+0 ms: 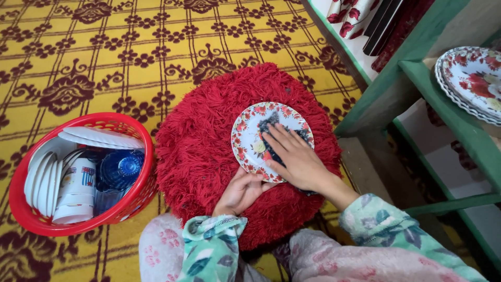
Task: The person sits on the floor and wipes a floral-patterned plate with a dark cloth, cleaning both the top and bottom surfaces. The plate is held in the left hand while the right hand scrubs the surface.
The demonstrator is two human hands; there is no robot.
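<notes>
Under right hand (297, 162): floral plate (250, 136)

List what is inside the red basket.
The red basket holds white plates, a white cup and blue glassware; anything beneath them is hidden.

Head view, looking down. Left hand (241, 190) grips the near edge of a flowered plate (249, 137), held over a shaggy red round mat (203, 141). Right hand (292, 156) lies flat on the plate face, pressing a dark cloth (271, 122) against it.

Red plastic basket (136, 193) to the left on the yellow patterned carpet (104, 52) — holds white plates, a mug, blue glassware. Green shelf (417, 83) at right carries 1 stack of flowered plates (469, 78).
</notes>
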